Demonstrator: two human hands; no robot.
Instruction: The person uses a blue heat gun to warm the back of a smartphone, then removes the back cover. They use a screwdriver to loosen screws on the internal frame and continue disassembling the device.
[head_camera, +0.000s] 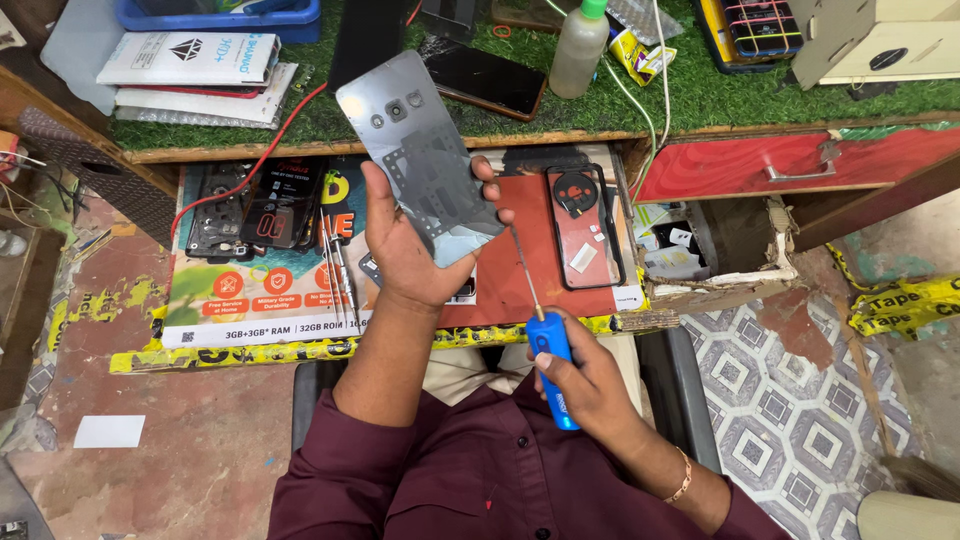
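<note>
L hand (405, 245): gripping grey phone back panel (420, 155), raised, tilted twd. face, inner side up for viewing. R hand (585, 385): fist closed on blue-handled screwdriver (540, 315), tip pointed up nr. panel's lower edge. Red phone case (583, 225) lies flat on work surface behind.

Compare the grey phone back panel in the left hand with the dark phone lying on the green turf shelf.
The grey phone back panel is held up, tilted, in the left hand; the dark phone lies flat on the green turf shelf. The panel is pale grey with camera cutouts near its top; the phone shows a glossy black face. The panel looks larger, being nearer the camera. Both are flat, rounded rectangles. The right hand grips a blue-handled screwdriver.
</note>
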